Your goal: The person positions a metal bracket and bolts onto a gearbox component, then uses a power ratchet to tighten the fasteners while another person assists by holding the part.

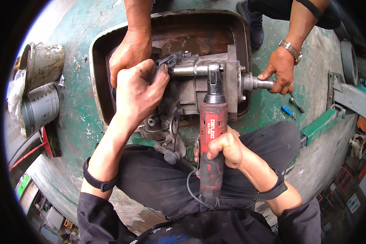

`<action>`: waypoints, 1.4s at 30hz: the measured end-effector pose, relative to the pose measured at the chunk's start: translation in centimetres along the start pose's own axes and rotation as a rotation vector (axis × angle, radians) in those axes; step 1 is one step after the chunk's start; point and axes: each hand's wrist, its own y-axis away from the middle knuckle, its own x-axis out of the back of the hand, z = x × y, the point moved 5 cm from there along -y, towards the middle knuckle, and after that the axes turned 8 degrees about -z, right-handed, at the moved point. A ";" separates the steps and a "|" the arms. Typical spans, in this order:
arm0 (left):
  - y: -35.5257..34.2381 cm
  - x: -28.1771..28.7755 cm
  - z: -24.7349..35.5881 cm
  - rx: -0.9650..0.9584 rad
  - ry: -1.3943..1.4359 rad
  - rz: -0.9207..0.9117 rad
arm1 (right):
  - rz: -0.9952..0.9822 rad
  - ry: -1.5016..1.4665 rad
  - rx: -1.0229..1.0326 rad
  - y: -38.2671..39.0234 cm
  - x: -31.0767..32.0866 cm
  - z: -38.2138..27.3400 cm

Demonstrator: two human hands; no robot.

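Note:
My right hand [227,148] is wrapped around the grip of a red and black power ratchet wrench [214,116]. Its head points away from me, and a long silver socket [190,70] extends leftward from it over a grey metal gearbox [187,95]. At the socket's left end is my left hand [136,91], its fingers curled and closed near a black part [170,61]; what they grip is hidden. Another person's hand [132,51] reaches down just beyond my left hand. That person's other hand [279,71] holds the gearbox's silver shaft [264,84] at the right.
Under the gearbox lies a rusty rimmed tray [171,17] on the green floor. A blue-handled tool [288,111] and a small dark tool [297,103] lie at right, near a green metal arm [323,124]. Buckets [42,103] stand at left. The other person's shoe [252,24] is beyond the tray.

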 end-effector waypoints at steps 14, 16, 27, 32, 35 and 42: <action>0.2 0.0 0.5 0.010 0.047 0.005 | -0.026 0.037 0.014 -0.3 -0.2 -0.2; 0.2 0.0 0.5 0.018 0.027 0.008 | -0.020 0.078 -0.022 -0.3 -0.1 -0.2; 0.4 0.1 0.5 -0.071 0.048 0.047 | -0.039 0.034 0.036 -0.4 -0.2 -0.2; 0.5 0.0 0.6 -0.094 0.022 0.053 | -0.036 0.019 0.032 -0.5 0.0 0.0; 0.5 0.1 0.5 -0.090 0.036 0.055 | -0.031 0.050 0.025 -0.5 0.0 0.0; 0.5 0.1 0.5 -0.075 0.017 0.050 | -0.026 0.099 -0.017 -0.4 0.0 -0.2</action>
